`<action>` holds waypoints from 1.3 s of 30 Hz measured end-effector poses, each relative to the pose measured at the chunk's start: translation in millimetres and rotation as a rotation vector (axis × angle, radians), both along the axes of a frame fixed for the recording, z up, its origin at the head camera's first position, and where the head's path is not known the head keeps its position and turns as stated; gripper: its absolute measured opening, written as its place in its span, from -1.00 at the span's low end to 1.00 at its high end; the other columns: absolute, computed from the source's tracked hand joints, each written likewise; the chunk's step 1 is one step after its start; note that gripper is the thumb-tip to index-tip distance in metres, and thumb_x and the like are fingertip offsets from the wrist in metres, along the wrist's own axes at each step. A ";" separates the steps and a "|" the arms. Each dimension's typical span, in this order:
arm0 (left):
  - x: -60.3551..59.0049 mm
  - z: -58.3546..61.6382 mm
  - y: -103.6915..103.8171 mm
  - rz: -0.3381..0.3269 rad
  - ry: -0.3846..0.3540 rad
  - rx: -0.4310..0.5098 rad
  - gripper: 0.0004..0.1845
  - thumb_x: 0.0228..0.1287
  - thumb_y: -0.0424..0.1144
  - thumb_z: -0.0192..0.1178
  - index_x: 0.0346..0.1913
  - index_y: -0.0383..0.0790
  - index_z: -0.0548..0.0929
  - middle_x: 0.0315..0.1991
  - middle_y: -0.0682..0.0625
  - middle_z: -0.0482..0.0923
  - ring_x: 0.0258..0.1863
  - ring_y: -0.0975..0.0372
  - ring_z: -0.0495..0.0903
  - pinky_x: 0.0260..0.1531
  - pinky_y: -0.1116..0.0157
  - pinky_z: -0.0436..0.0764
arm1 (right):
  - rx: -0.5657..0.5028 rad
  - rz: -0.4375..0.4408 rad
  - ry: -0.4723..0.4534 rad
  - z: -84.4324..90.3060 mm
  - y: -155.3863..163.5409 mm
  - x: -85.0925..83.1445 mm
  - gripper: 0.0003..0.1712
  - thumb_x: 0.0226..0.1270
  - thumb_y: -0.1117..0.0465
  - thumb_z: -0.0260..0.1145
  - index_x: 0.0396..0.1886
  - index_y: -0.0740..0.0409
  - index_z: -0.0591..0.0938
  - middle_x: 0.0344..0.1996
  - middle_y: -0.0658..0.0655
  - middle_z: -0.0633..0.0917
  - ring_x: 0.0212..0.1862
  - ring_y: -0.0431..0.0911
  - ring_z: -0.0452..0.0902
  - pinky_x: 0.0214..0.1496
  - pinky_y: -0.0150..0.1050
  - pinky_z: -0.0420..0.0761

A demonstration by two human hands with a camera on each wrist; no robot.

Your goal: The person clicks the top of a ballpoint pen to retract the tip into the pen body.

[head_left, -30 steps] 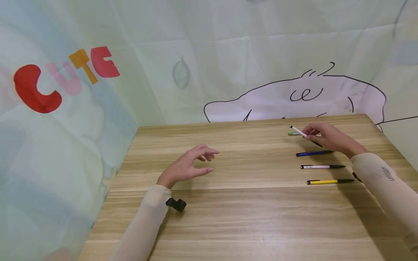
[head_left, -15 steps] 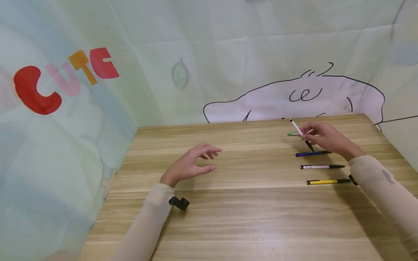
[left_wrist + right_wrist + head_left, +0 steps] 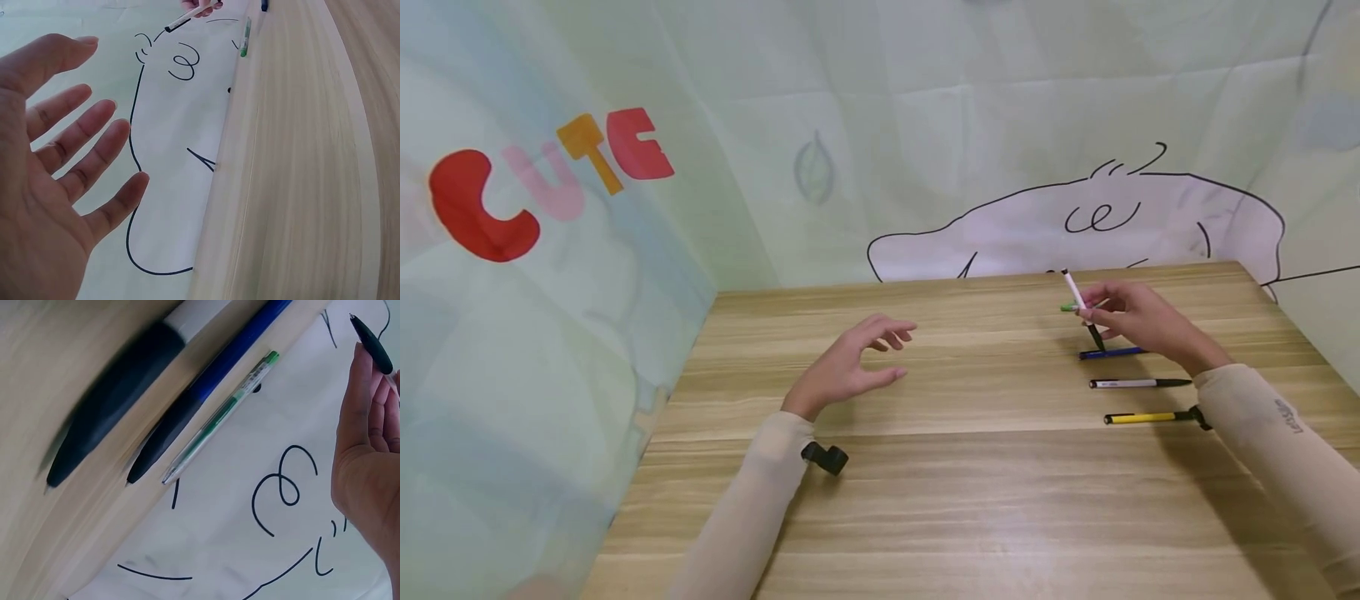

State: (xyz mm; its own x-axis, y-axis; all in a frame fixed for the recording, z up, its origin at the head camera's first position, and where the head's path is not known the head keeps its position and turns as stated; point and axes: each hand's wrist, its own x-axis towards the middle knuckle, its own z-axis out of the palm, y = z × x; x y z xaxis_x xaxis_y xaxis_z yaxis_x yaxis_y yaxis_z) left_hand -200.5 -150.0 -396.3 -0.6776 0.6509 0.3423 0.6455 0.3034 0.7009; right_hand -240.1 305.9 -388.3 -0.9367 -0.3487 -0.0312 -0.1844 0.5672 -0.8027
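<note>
My right hand (image 3: 1142, 318) pinches a white pen (image 3: 1073, 291) with a black grip, held tilted above the far right of the table. In the right wrist view the pen's black grip (image 3: 373, 347) juts up past the fingertips. Below that hand lie a clear green pen (image 3: 1067, 308), partly covered by the fingers, and a blue pen (image 3: 1105, 354). Nearer to me rest another white pen (image 3: 1131, 384) and a yellow pen (image 3: 1146, 418), whose tip is hidden by the right wrist. My left hand (image 3: 848, 365) hovers over the table's middle left, fingers spread and holding nothing.
The wooden table (image 3: 925, 500) ends at the back against a pale printed cloth (image 3: 850, 183) with a line-drawn figure. Another stretch of cloth with coloured letters runs along the left edge. A black wrist strap (image 3: 826, 458) sits on the left sleeve.
The held white pen has swung steeper, its black tip now over the blue pen. My right hand has shifted slightly left. My left hand has drifted right and farther from me.
</note>
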 end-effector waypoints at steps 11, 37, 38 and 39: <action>-2.0 4.0 12.3 0.036 0.028 0.035 -0.35 0.28 -0.23 0.42 0.41 -0.05 0.46 0.11 0.03 0.57 0.08 0.04 0.60 0.12 0.02 0.62 | -0.053 0.020 -0.024 1.1 -15.9 9.3 -0.55 0.50 0.05 0.29 0.13 0.34 0.54 -0.03 0.38 0.65 -0.15 -0.12 0.65 -0.18 -0.17 0.77; -6.7 8.1 42.8 0.058 0.070 0.118 -0.28 0.22 -0.23 0.46 0.43 -0.08 0.43 0.18 -0.05 0.54 0.14 0.18 0.55 0.14 0.09 0.63 | -0.272 0.094 -0.104 5.9 -66.0 26.2 -0.59 0.45 0.06 0.36 0.07 0.27 0.54 -0.05 0.34 0.64 -0.08 -0.08 0.67 -0.12 -0.01 0.77; -7.0 8.2 44.0 0.055 0.071 0.121 -0.28 0.22 -0.24 0.46 0.44 -0.11 0.42 0.18 -0.06 0.54 0.14 0.19 0.54 0.14 0.08 0.63 | -0.275 0.095 -0.104 5.8 -67.8 26.5 -0.59 0.45 0.06 0.36 0.06 0.26 0.54 -0.04 0.35 0.64 -0.08 -0.08 0.67 -0.13 -0.01 0.77; -7.0 8.4 45.4 0.056 0.070 0.121 -0.27 0.22 -0.24 0.46 0.44 -0.11 0.42 0.18 -0.05 0.54 0.14 0.19 0.54 0.14 0.08 0.63 | -0.276 0.094 -0.107 5.8 -69.8 26.9 -0.59 0.44 0.06 0.36 0.06 0.26 0.54 -0.04 0.35 0.64 -0.08 -0.08 0.67 -0.13 -0.02 0.77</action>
State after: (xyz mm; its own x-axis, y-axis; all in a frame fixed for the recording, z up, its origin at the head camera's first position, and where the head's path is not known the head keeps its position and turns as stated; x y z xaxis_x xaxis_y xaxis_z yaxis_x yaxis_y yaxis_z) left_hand -207.4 -104.6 -387.9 -0.6833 0.5638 0.4640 0.6787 0.2561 0.6883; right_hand -213.3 236.1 -382.5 -0.8965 -0.4425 -0.0198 -0.1318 0.3091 -0.9419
